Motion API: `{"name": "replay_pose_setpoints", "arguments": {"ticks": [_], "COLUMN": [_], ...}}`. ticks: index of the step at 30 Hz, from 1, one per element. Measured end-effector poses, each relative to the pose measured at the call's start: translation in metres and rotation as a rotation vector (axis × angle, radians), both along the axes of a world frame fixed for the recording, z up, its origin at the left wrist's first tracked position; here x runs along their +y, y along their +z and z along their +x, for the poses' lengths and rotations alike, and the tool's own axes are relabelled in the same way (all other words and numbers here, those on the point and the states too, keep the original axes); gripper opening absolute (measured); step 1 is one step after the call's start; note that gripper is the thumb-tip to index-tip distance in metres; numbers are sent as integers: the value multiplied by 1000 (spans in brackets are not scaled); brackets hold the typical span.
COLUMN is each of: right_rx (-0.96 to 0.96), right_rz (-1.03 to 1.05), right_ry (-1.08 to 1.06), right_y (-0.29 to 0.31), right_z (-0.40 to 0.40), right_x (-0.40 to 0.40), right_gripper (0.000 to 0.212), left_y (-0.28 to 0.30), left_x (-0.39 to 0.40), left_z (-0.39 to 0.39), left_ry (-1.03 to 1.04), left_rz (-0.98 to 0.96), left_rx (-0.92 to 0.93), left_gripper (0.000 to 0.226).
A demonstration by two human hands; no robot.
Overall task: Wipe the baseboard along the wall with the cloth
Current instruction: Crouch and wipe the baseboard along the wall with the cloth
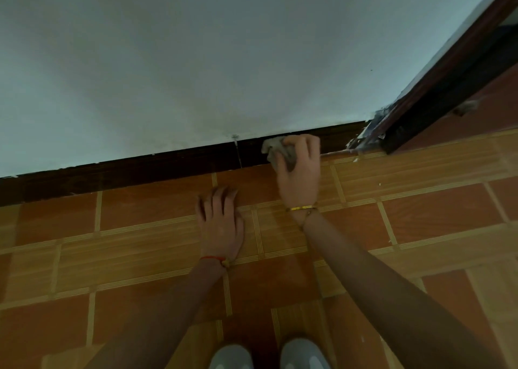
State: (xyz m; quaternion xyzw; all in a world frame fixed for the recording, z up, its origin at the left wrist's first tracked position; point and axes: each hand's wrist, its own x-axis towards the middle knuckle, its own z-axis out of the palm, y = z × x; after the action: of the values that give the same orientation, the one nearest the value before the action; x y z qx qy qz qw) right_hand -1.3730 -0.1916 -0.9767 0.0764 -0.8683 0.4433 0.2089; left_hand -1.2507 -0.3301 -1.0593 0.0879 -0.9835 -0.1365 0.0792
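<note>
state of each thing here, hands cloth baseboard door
right hand: closed on the cloth, at the baseboard
crumpled grey cloth: bunched, pressed against the baseboard
left hand: empty, flat on the tiled floor
dark brown wooden baseboard: in place, vertical seam visible
dark door frame: door state unclear

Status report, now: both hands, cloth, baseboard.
Right hand shut on cloth, pressed to baseboard near door frame. Left hand open, flat on floor tiles. Nothing blocking the baseboard.
</note>
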Motion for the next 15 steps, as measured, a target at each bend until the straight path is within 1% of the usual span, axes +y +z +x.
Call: {"name": "replay_pose_setpoints", "arguments": {"ticks": [2, 4, 6, 10, 12, 15], "right_rx": [10, 18, 23, 2, 21, 1], "right_rz": [-1, -35, -69, -150, -122, -110], "right_ry": [26, -27, -118, -369, -393, -350], "right_y": [-1, 1, 4, 7, 6, 5], "right_z": [1, -3, -8, -29, -36, -32], "right_x": [-4, 1, 14, 55, 70, 63], "right_gripper": [16, 17, 18, 19, 17, 17], "left_y": [0, 1, 1, 1, 2, 5], "left_x": [0, 0, 0, 0, 0, 2], "left_z": [1, 1, 1, -1, -1, 0], "left_ry": [-10, -17, -20, -20, -17, -11], "left_rz": [3, 11, 20, 30, 35, 37], "left_rx": [11, 22, 28, 31, 29, 25], "left_gripper": [46, 44, 44, 43, 44, 45]}}
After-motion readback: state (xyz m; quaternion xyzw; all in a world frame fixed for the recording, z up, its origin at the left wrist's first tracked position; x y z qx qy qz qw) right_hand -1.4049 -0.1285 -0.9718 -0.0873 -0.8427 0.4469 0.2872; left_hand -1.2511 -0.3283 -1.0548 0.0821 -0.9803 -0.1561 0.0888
